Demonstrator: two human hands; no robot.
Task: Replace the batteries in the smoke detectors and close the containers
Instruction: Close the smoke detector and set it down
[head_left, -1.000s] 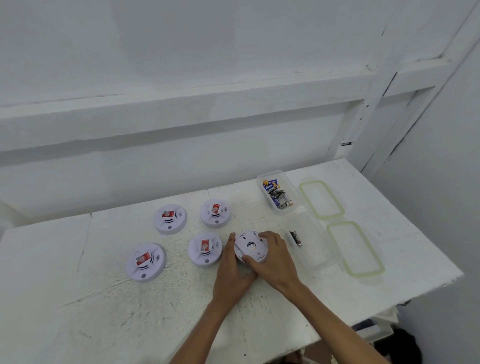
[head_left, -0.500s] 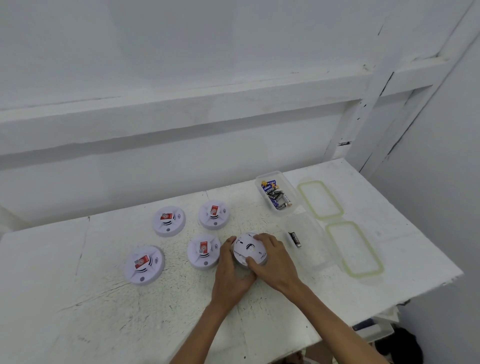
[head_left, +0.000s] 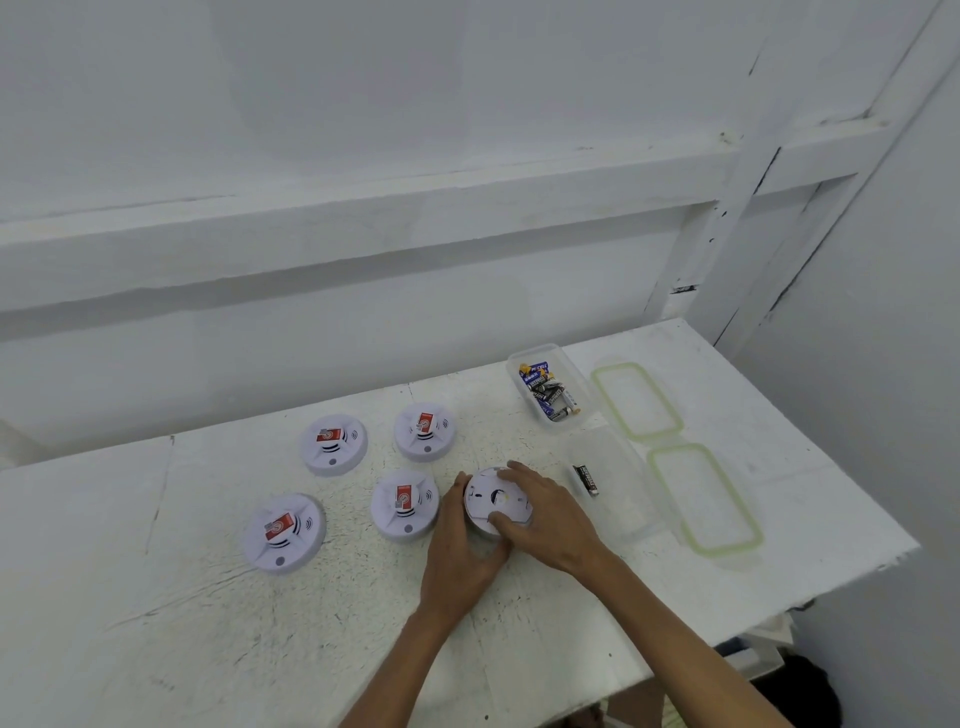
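Smoke detector (head_left: 497, 501), turned back-side up on a white table (head_left: 156, 649), sits clamped between a person's two hands in the head view, the only view on offer. The left hand (head_left: 460, 553) cups the near-left rim, its fingers curled round the edge, while the right hand (head_left: 550, 517) lies over the right side with its thumb pressed on the near edge and a fingertip hooked over the far rim. That two-sided hold looks meant to steady the round body while its back plate is twisted or pried, probably to reach the battery bay; whether the plate is coming off or going on cannot be told.

Being a flat disc, the held detector has no long axis; its mounting face points up, its sensing face down against the table.

Left of it lie four more detectors, all face up with red stickers: the nearest (head_left: 405, 503) just beside the left hand, one (head_left: 425, 431) behind that, another (head_left: 333, 444) further left, and the last (head_left: 284, 532) furthest left and nearer the person.

Right of the held detector a single dark battery (head_left: 586, 479) rests in an open clear container (head_left: 618, 483), its long axis running roughly away from the person. Behind that, a second open container (head_left: 558, 423) holds a jumble of batteries. Two green-rimmed lids (head_left: 638, 401) (head_left: 705, 500) lie further right, off their containers, so the closing step appears to be still ahead.
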